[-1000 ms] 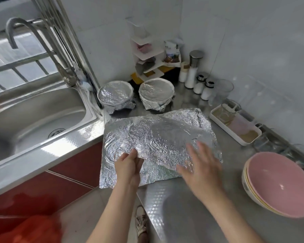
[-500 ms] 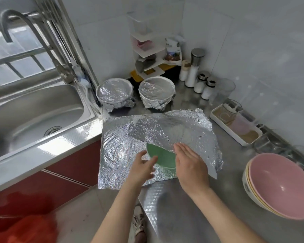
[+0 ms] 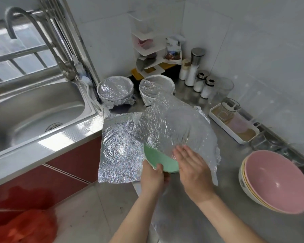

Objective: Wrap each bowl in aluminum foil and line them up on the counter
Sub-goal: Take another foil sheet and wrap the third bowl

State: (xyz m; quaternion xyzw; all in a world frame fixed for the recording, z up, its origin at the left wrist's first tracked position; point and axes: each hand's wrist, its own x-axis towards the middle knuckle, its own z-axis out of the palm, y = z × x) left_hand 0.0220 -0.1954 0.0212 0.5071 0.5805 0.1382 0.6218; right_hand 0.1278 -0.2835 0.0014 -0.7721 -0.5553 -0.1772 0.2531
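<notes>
Left hand, lower centre: thumb hooked over the near rim of a mint-green round bowl, gripping it; bowl is tilted. Right hand just right of it, fingers straight and together, palm flat against a crinkled aluminum foil sheet draped over the bowl's far side, blurred.

A second flat foil sheet lies left of centre, its near edge hanging past the counter edge. Two foil-wrapped bowls sit side by side, upper centre. Stacked pink bowls at right, empty. White rectangular tray holds a glass jar.

Stainless steel counter; steel sink with faucet at left; white tiled walls, corner shelf, red cabinet front.
</notes>
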